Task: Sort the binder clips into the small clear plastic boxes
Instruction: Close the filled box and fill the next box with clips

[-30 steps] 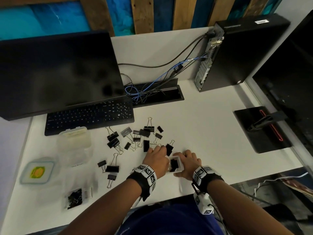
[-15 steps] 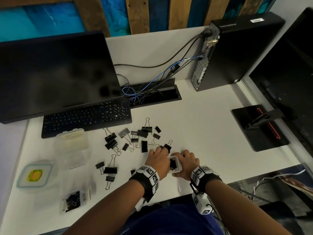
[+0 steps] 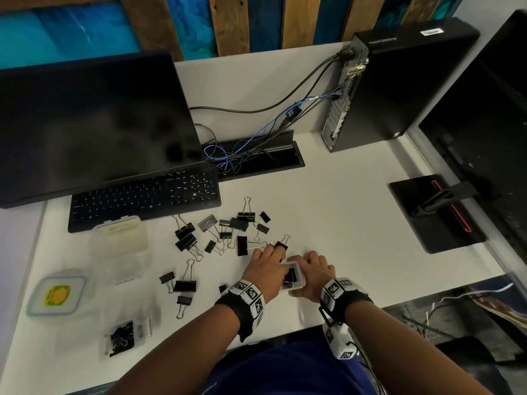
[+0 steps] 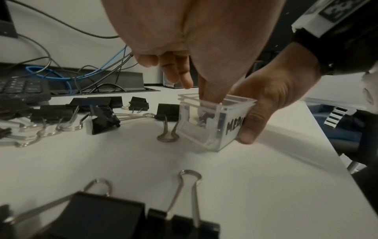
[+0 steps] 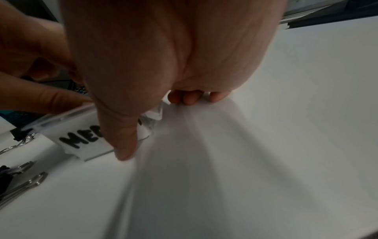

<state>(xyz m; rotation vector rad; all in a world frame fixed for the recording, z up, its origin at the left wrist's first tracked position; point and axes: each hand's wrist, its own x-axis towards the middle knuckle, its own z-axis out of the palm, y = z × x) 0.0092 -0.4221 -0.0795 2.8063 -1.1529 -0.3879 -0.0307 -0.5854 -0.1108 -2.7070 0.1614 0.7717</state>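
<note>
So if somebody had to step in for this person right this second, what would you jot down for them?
Right hand: grips the small clear box marked "MED…", steadying it on the desk.
Left hand: thumb reaching down into that box, on a black clip; whether it is pinched I cannot tell.
Done: a few clips sit in this box; another small box at front left holds more.
Left: a scatter of loose binder clips beyond the hands, a few more to the left. A larger clear tub stands by the keyboard.
</note>
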